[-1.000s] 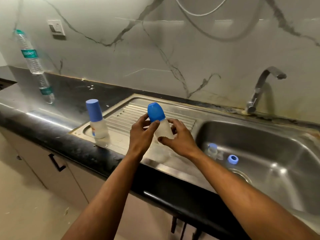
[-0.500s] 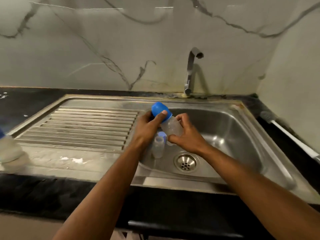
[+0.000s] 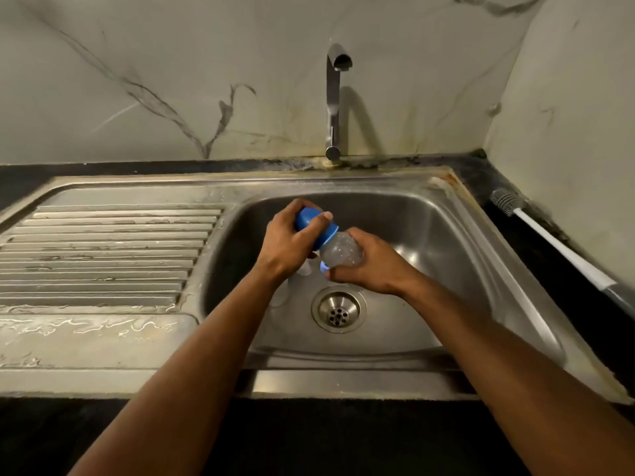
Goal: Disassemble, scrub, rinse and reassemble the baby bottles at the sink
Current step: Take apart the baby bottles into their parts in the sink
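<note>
while held tilted over the sink basin, baby bottle gripped at both ends: left hand curled round the blue cap, thumb across its top; right hand wrapped round the clear body, fingers closed underneath. bottle above and slightly behind the drain, touching nothing but the hands. droplets visible inside the clear wall.

step in hand, by judgement: taking the cap end off, disassembly only starting. best done with right hand kept still as the anchor and left hand turning or pulling along the bottle's own axis, not sideways. wet plastic likely slippery, so firm grip on the body, wrist doing the work. worth staying low over the basin so a dropped piece lands inside rather than on the drainboard.

partly hidden beneath the hands: a clear piece and a bit of blue ring on the basin floor; cannot tell exactly what parts. bottle brush lying on the dark counter to the right, well apart from the hands, untouched. tap showing no stream.
</note>
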